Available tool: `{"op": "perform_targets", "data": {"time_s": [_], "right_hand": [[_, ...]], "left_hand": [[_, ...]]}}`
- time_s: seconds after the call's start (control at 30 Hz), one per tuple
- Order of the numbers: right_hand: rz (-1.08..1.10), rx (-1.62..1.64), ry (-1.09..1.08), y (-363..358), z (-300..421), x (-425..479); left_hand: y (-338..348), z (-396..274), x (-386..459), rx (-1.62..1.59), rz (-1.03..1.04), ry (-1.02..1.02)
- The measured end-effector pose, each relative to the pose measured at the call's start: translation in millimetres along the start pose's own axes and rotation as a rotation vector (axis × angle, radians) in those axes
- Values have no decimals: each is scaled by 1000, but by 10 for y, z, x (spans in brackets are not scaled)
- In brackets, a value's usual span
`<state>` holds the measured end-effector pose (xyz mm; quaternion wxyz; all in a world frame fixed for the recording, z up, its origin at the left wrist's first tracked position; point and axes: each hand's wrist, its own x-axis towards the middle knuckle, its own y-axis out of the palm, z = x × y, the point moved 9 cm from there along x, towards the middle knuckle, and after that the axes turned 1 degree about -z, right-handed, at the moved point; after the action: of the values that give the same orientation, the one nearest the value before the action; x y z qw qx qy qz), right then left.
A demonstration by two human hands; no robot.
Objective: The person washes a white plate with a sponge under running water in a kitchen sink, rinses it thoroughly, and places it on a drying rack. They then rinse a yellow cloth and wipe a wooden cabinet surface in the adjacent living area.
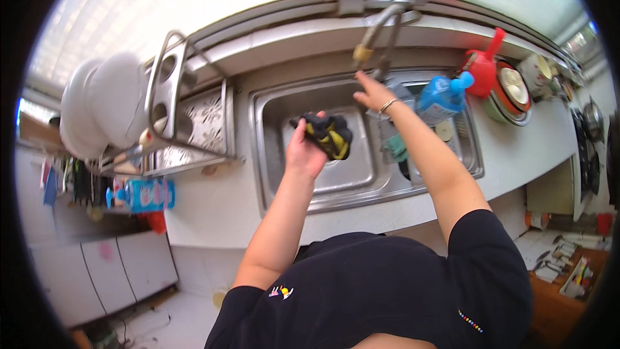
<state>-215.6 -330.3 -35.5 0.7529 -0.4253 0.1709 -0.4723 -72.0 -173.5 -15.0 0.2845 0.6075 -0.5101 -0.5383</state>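
Note:
My left hand (306, 152) holds a crumpled black and yellow fabric item (332, 136) over the left basin of a stainless steel sink (276, 155). Its exact kind is hard to tell. A bracelet circles the wrist of my right hand (375, 96), which reaches towards the faucet (375, 34). Those fingers are spread and hold nothing visible; their tips are just below the brass-coloured spout end, and I cannot tell whether they touch it. To the right of that forearm stands a blue pump bottle (441, 99). A green cloth (398, 148) lies partly behind the forearm.
A metal rack (167, 87) with white plates (118, 99) stands at the left, above another blue pump bottle (147, 195). Along the right counter are a red plastic vessel (480, 72) and stacked bowls (508, 99). Windows line the back.

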Motion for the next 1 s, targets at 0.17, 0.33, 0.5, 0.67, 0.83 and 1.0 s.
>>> {"op": "perform_targets", "data": {"time_s": [0.17,0.33,0.5,0.67,0.83,1.0], "right_hand": [[-212,102,-197,-259,652,-391],[-159,650,171,591,412,-675],[-305,677,290,138,502,-850],[-509,817,40,-194,726,-630],[-183,927,156,163,1276,-757],[-308,293,-239,35,2035,-969]], "left_hand": [[52,135,338,112,57,33],[-1,-55,520,381,87,207],[-321,-274,520,412,-2,281],[-665,26,397,404,-319,-74],[-400,476,488,75,3,-373],[-388,486,844,40,161,-349]]}}
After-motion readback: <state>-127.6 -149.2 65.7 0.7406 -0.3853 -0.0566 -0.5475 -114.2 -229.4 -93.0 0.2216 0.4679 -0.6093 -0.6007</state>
